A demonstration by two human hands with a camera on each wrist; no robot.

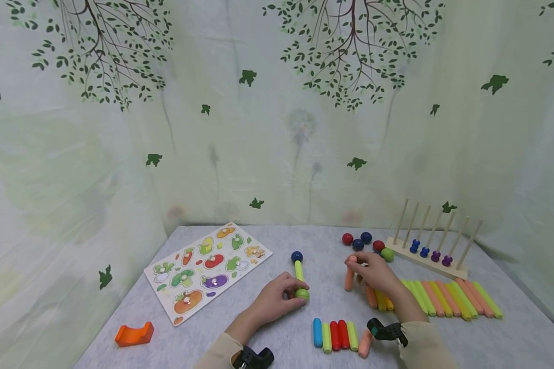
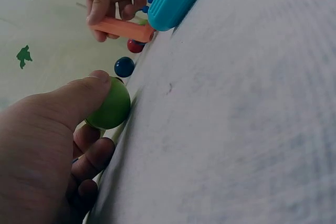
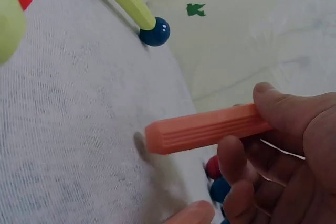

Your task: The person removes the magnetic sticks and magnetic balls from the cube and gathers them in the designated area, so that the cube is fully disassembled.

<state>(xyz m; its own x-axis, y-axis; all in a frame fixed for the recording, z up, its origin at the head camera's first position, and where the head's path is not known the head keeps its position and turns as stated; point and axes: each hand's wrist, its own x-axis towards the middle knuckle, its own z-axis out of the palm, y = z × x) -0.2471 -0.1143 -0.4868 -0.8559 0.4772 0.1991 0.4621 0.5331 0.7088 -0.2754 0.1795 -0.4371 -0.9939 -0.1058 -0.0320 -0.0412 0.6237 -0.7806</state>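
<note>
My left hand [image 1: 279, 296] grips a green ball [image 1: 302, 294] between thumb and fingers, low over the table. From that ball a yellow-green ribbed stick [image 1: 298, 270] runs away from me to a dark blue ball [image 1: 297, 256] at its far end. To the right, my right hand [image 1: 373, 271] pinches an orange ribbed stick [image 3: 205, 129] by one end. The stick's other end points down at the table, with its shadow beside it in the right wrist view. Several more orange and yellow sticks [image 1: 379, 300] lie partly hidden under the right forearm.
Loose red and blue balls [image 1: 366, 238] lie behind the right hand, near a wooden peg rack [image 1: 427, 259]. A row of sticks [image 1: 452, 300] is at right, a shorter row [image 1: 335, 335] in front. A vegetable picture board [image 1: 208, 271] and an orange curved block [image 1: 134, 334] are at left.
</note>
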